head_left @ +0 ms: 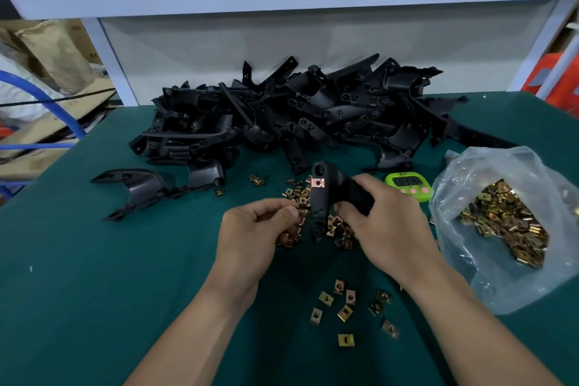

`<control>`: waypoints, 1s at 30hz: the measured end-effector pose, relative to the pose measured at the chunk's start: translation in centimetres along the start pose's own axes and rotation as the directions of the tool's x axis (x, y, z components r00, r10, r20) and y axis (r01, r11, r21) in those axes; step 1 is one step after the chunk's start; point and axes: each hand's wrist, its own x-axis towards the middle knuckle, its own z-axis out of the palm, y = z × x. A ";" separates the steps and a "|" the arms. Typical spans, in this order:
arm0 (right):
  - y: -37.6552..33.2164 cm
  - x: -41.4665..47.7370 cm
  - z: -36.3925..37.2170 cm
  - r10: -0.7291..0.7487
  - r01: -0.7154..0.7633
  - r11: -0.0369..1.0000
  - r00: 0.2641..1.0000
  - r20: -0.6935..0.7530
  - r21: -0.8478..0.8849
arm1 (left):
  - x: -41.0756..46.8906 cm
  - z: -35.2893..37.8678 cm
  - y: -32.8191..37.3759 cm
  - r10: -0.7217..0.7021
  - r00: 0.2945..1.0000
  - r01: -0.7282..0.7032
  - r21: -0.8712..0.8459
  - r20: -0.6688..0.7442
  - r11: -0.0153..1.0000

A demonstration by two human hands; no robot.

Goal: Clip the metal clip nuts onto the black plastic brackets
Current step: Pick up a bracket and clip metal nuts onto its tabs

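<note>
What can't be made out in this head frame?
Head view:
- Left hand: curled fingers hide what it pinches.
- Bracket: right hand covers its gripped end.
- Timer: digits blurred.
- Plastic bag: cut off by right edge.

2 hands, left hand (250, 229) and right hand (385, 222); 1 held bracket (319, 207) bearing 1 clip nut (318, 182); 1 green timer (407, 185); 1 plastic bag (501, 166); 9 loose nuts (345, 313) clustered at lower centre.
</note>
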 end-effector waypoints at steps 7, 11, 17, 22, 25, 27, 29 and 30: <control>-0.3 -0.1 -0.1 -0.029 0.028 0.999 0.999 0.046 0.029 | -0.3 0.1 0.0 -0.007 0.997 0.007 -0.007 0.082 1.000; -0.4 -0.2 -0.2 -0.045 0.042 0.998 0.998 0.052 0.045 | -0.3 0.0 0.0 -0.010 0.995 0.014 -0.045 0.098 0.999; -0.5 -0.2 0.0 -0.033 0.031 0.998 0.998 0.051 0.048 | -0.5 0.4 -0.2 -0.049 0.998 0.054 -0.126 0.043 0.991; -0.7 -0.4 0.2 -0.006 0.006 1.000 1.000 0.027 -0.012 | -0.8 0.8 -0.5 -0.005 1.000 0.005 -0.034 -0.022 0.999; -1.2 -0.7 0.6 -0.017 0.019 0.996 1.000 0.019 -0.087 | -1.1 1.0 -0.8 0.053 0.997 -0.048 0.093 -0.060 0.995; -1.6 -0.9 0.9 -0.030 0.029 0.993 1.000 -0.002 -0.119 | -1.2 1.1 -0.9 0.090 0.992 -0.077 0.139 -0.090 0.987; -1.9 -0.9 1.2 -0.035 0.030 0.992 0.999 -0.037 -0.120 | -1.4 1.3 -0.7 0.108 0.993 -0.100 0.129 -0.055 0.987; -1.9 -0.9 1.3 -0.024 0.019 0.994 0.998 -0.049 -0.104 | -1.5 1.4 -0.8 0.126 0.992 -0.122 0.165 -0.014 0.979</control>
